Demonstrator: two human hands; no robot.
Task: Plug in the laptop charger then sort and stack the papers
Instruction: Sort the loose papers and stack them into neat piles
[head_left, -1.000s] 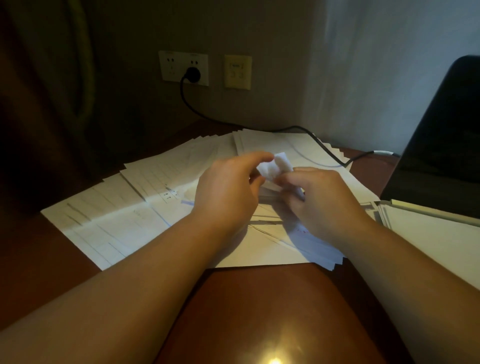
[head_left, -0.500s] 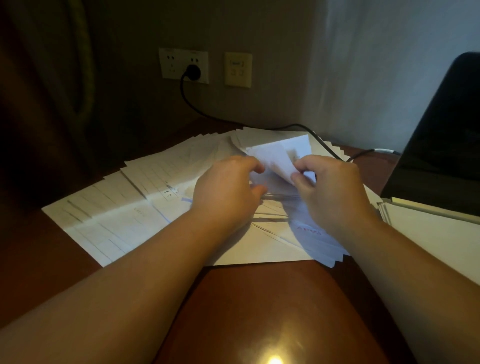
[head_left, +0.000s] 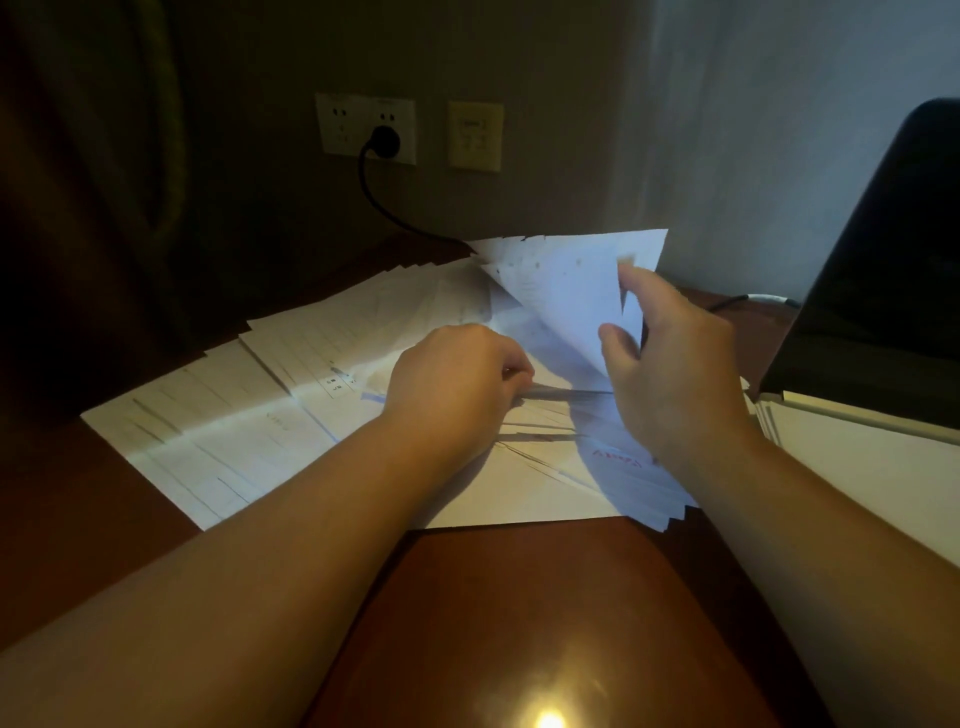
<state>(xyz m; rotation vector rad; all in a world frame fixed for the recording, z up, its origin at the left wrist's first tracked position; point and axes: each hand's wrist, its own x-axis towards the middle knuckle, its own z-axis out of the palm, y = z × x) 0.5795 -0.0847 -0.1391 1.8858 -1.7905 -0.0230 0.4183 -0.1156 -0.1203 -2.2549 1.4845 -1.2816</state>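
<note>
The charger side of the job looks done: a black plug (head_left: 383, 141) sits in the white wall socket (head_left: 366, 128) in the upper middle of the frame, and its black cable (head_left: 387, 208) drops to the desk (head_left: 519, 613), passes behind the papers and shows again at the right as a pale-tipped end (head_left: 763, 299) near the dark laptop (head_left: 883, 275) at the right edge; whether it is seated in the laptop cannot be told. The papers (head_left: 249, 410) lie fanned across the middle of the frame, overlapping in a loose arc from the left of the desk toward the centre, which probably lets each sheet's edge be caught and read in turn, so I judge the sorting is under way and the stacking not yet done. The right hand (head_left: 670, 374), right of centre, has its thumb and fingers curled round the near edge of a raised sheaf (head_left: 576, 291), pinching it so the sheets stand tilted up and away from the fan, most likely to peel them off or see what lies beneath. The left hand (head_left: 457, 379), at centre, is curled knuckles-up with its fingertips tucked at the edges of the flat sheets just below the lifted ones; it seems to pin or pinch them so the pile does not slide, though how exactly it grips them is hidden. A sheet with red print (head_left: 618, 460) lies under the right wrist, and a separate white stack (head_left: 857, 467) rests at the right under the laptop's edge, perhaps papers already sorted
</note>
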